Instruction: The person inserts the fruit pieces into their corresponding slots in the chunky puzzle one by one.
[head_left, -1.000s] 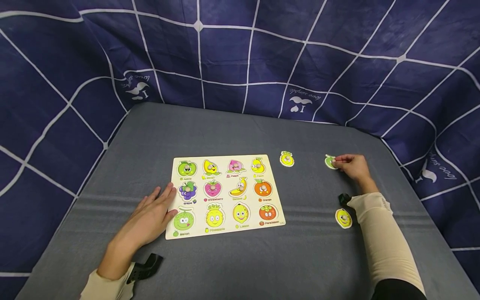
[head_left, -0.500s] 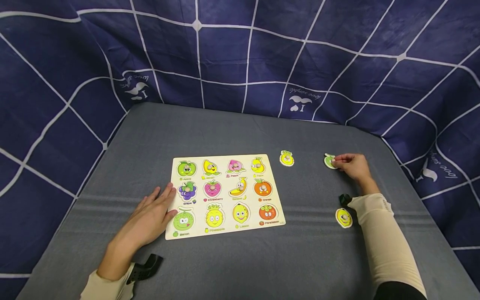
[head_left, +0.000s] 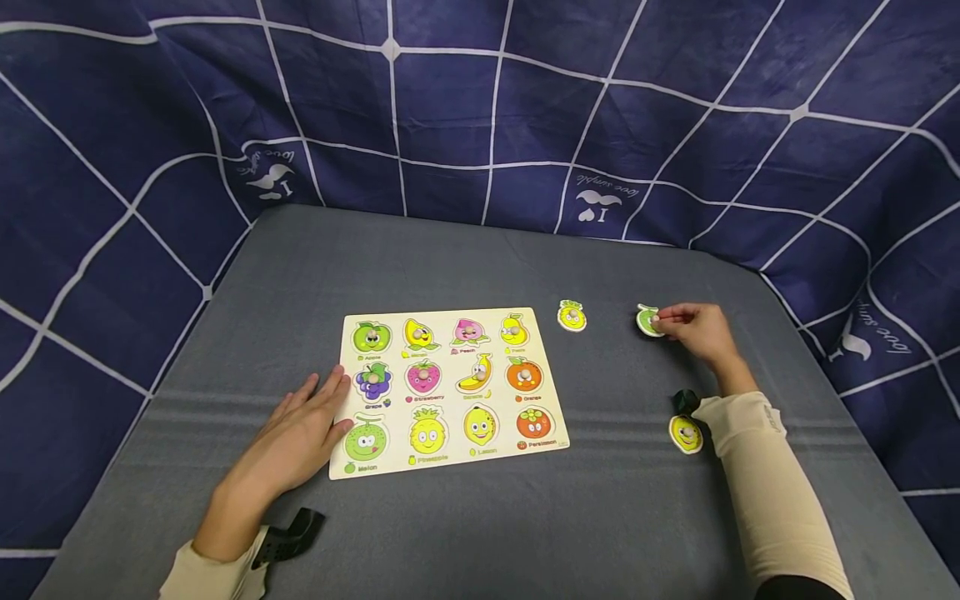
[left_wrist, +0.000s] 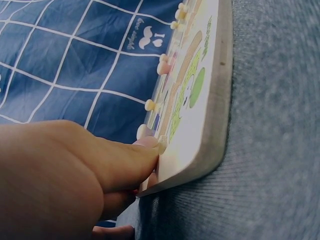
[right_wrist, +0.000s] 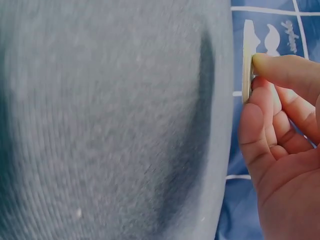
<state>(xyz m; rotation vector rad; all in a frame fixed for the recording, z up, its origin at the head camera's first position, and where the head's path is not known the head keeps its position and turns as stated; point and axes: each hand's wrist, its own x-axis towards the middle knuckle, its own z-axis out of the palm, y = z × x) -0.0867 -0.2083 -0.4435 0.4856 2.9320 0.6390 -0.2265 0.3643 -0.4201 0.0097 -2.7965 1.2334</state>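
My left hand (head_left: 296,433) lies with straight fingers along the left edge of a wooden fruit puzzle board (head_left: 450,483); in the left wrist view the thumb (left_wrist: 132,160) touches the board's edge. The board shows printed fruits, several of them knobbed pieces. Between thumb and fingers, my right hand (head_left: 701,333) pinches a green melon puzzle piece (head_left: 647,322), right of the board. Seen edge-on in the right wrist view, the melon piece (right_wrist: 246,65) is held above the cloth, with a shadow alongside. Its knob is hidden by the fingers.
A pineapple piece (head_left: 572,317) lies just beyond the board's upper right corner. A lemon piece (head_left: 686,434) lies near the right wrist. Grey cloth (head_left: 450,258) covers the table, and a blue checked curtain (head_left: 450,100) hangs behind and on both sides.
My right hand has moved slightly left with the melon piece and now carries it above the cloth. The left hand stays on the board's edge.
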